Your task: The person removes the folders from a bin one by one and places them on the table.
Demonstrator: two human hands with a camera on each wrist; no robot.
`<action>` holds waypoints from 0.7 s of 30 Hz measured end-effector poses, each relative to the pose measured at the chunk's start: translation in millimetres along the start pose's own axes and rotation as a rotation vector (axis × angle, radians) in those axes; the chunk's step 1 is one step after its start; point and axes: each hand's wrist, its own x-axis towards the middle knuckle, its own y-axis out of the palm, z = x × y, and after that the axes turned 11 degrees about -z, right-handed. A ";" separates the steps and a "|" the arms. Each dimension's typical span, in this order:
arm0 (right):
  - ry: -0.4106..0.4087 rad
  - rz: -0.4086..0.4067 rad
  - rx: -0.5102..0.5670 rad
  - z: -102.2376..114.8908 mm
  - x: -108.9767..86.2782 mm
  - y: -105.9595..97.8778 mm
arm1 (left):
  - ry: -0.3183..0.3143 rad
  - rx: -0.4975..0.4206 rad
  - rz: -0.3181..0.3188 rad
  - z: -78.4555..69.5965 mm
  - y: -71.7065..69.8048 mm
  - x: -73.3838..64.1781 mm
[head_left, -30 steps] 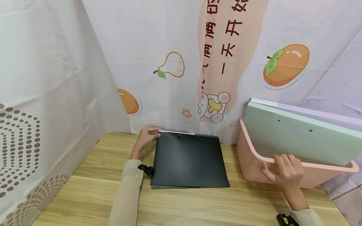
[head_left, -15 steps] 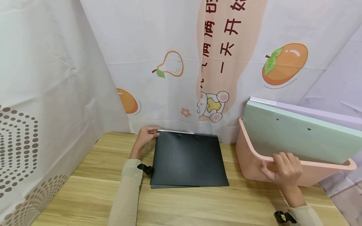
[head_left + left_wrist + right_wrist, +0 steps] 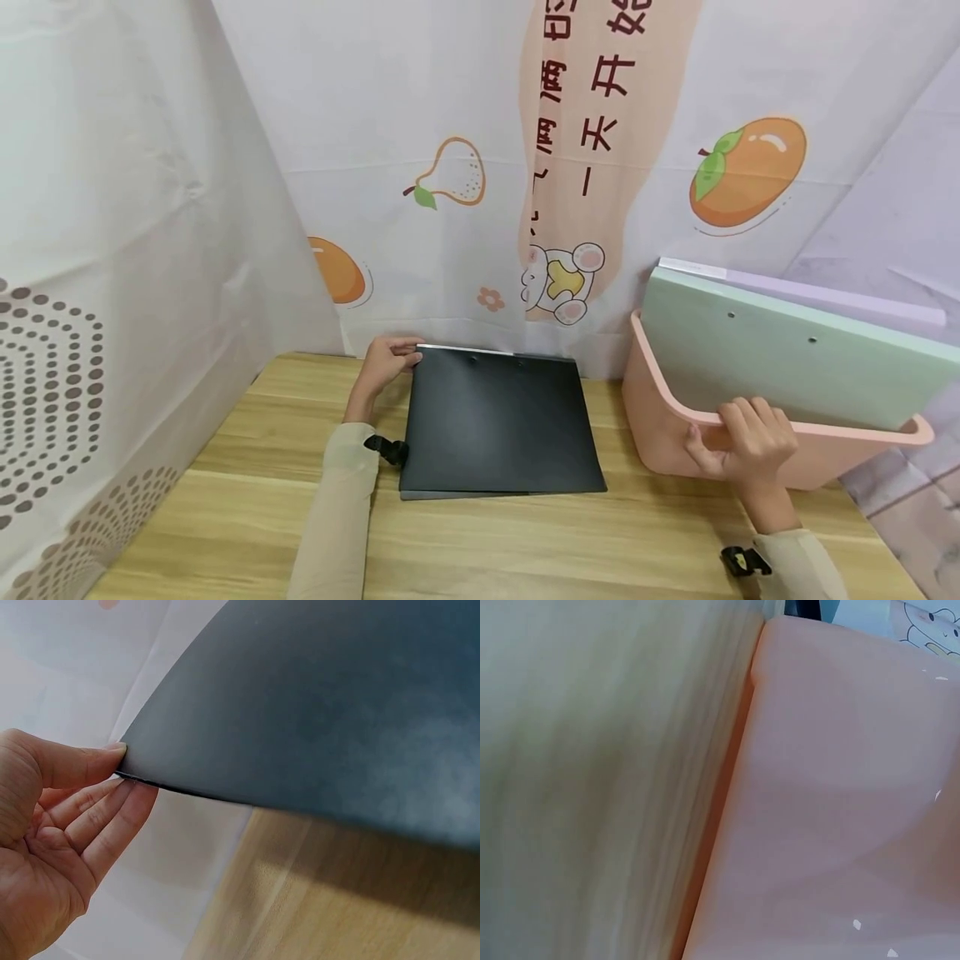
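In the head view my left hand (image 3: 384, 365) pinches the far left corner of a black file folder (image 3: 498, 429), which lies on the wooden table. The left wrist view shows the thumb on top of that folder (image 3: 300, 712) and the fingers (image 3: 116, 832) under its edge. On the right, my right hand (image 3: 753, 442) grips the front rim of a pink plastic bin (image 3: 652, 417), thumb outside. A mint green folder (image 3: 772, 358) and a lilac folder (image 3: 840, 296) stand tilted inside it. The right wrist view has the bin's wall (image 3: 840, 787) but not the hand.
The wooden table (image 3: 480, 550) reaches back to a printed cloth (image 3: 405, 275) hanging behind it. Another cloth (image 3: 150, 167) hangs along the left side. The bin stands near the table's right edge, with the folders rising well above its rim.
Both hands keep their holds. The bin and right hand appear slightly farther left and higher, while the wall print also shifts left. The black folder stays almost still.
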 end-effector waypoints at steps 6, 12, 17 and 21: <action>-0.015 -0.020 -0.033 3.2 -5.8 5.7 | 0.013 0.004 0.004 2.4 -0.6 1.7; -0.020 -0.015 -0.035 9.9 -1.0 8.0 | 0.010 0.002 0.007 3.7 2.5 1.8; -0.022 0.003 -0.020 6.7 -2.5 5.7 | 0.024 0.010 0.001 3.8 4.8 2.1; -0.027 0.024 0.000 5.5 -2.5 5.9 | 0.019 0.017 -0.001 4.1 5.3 1.9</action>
